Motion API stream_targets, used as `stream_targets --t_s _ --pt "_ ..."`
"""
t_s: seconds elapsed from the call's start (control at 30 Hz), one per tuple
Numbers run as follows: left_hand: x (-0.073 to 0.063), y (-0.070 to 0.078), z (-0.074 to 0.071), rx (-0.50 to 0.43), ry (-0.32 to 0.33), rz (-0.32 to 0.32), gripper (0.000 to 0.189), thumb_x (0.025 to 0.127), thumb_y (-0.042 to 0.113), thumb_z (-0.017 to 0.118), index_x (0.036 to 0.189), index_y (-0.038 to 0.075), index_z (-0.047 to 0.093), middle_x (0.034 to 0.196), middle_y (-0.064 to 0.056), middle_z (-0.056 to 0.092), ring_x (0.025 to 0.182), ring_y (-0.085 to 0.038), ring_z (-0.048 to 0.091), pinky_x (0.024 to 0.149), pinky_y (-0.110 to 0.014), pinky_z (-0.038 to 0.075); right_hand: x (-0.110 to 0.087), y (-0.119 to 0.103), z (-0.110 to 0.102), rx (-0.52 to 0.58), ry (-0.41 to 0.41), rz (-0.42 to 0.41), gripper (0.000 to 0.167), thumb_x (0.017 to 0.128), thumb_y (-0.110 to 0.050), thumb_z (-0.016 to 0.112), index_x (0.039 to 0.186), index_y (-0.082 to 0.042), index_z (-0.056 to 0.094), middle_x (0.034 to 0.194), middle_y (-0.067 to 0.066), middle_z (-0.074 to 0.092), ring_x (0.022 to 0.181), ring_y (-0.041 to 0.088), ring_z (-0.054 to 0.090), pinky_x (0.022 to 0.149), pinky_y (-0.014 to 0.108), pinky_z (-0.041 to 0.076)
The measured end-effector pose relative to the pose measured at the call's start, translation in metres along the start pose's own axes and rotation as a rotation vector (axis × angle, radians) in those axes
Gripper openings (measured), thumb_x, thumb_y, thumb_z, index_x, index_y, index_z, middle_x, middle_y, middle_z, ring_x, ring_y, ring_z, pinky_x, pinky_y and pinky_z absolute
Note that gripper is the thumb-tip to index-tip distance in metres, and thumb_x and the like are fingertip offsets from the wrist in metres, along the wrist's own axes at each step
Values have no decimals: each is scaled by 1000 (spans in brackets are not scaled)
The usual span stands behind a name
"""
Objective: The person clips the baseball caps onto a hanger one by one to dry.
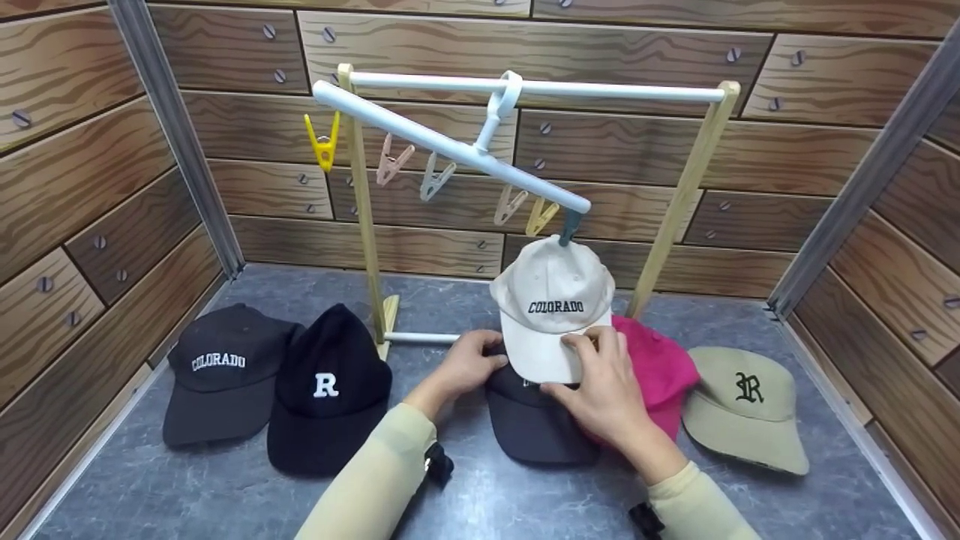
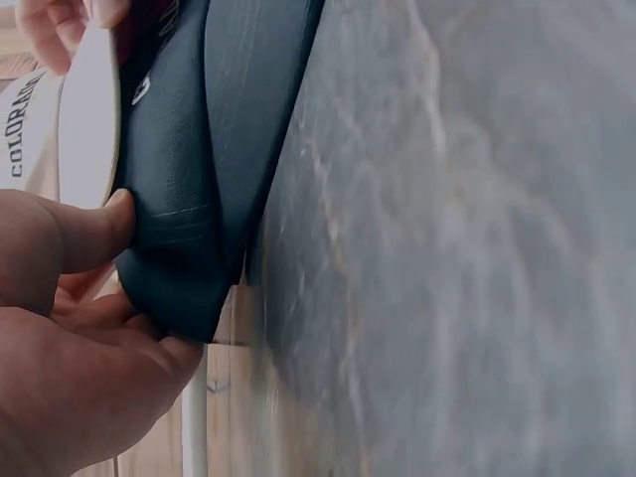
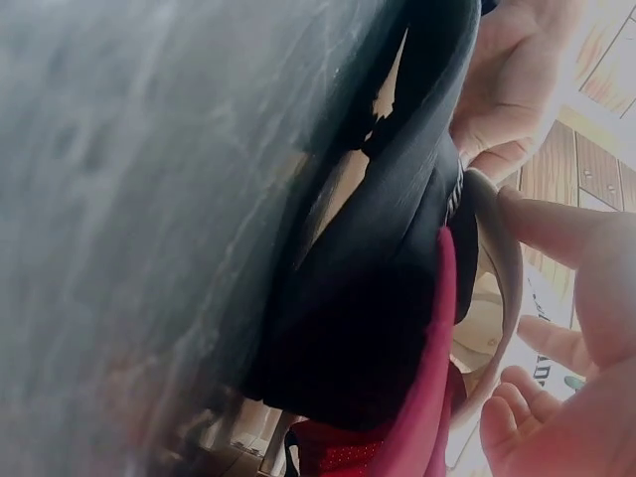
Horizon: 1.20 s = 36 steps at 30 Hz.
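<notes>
A white cap [image 1: 556,289] lettered COLORADO hangs from a dark green clip [image 1: 571,226] at the low right end of a tilted white hanger [image 1: 450,146]. My right hand [image 1: 604,390] holds its brim at the right side, thumb at the front edge. Behind and below it sits a dark cap [image 1: 536,427], its lettering mostly covered. My left hand [image 1: 469,367] is beside the white brim. In the left wrist view, that hand [image 2: 79,328] pinches the dark cap [image 2: 174,189] between thumb and fingers. The pink cap [image 1: 656,367] lies behind my right hand.
A wooden rack with a white top bar [image 1: 615,89] carries the hanger. Several other clips hang along it, including a yellow clip [image 1: 324,142]. A charcoal cap [image 1: 225,375] and black cap [image 1: 330,397] lie left, a khaki cap [image 1: 750,405] right. Wood-patterned walls enclose the grey table [image 1: 465,495].
</notes>
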State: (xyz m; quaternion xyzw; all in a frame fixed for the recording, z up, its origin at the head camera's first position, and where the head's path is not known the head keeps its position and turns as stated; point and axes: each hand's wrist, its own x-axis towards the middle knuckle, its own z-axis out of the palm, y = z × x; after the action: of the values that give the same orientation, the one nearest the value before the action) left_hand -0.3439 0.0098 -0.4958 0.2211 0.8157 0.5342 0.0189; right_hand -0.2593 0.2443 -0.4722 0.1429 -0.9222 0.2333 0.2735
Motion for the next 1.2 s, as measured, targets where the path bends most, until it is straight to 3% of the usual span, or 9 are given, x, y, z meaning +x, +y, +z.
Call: stream_targets --t_s 0.17,0.4,0.6,0.9,1.2 --pt "0 -1 -6 -10 -30 -7 20 99 -4 72 116 -1 81 107 -7 77 103 -18 64 101 -41 53 1 2 0 -20 1 -41 78 68 -30 110 131 -4 72 130 18 52 120 41 50 95 55 49" --pt "-2 -4 -11 2 -50 14 16 97 -5 72 111 -4 80 99 -9 74 94 -15 60 95 -38 53 2 6 3 -51 44 -123 70 69 -18 107 131 -8 75 128 19 54 117 41 52 88 54 54" --pt "-4 -5 -16 7 -38 3 17 96 -6 73 112 -5 80 103 -9 75 96 -16 62 98 -40 53 1 8 1 -55 17 -78 70 70 -10 102 134 -12 74 130 18 53 120 42 51 88 56 55" --pt "-7 -3 -20 10 -41 -6 17 97 -5 72 112 -4 80 102 -8 76 94 -15 62 97 -39 54 1 8 0 -68 -80 -17 82 71 -12 102 145 -12 66 141 24 49 129 46 48 101 61 52" --pt "-10 -5 -25 -20 -88 -10 24 99 -6 70 121 -4 80 112 -11 79 101 -16 67 98 -37 55 2 8 -2 -83 -82 4 76 71 -5 90 143 -12 67 141 24 49 130 46 48 96 62 55"
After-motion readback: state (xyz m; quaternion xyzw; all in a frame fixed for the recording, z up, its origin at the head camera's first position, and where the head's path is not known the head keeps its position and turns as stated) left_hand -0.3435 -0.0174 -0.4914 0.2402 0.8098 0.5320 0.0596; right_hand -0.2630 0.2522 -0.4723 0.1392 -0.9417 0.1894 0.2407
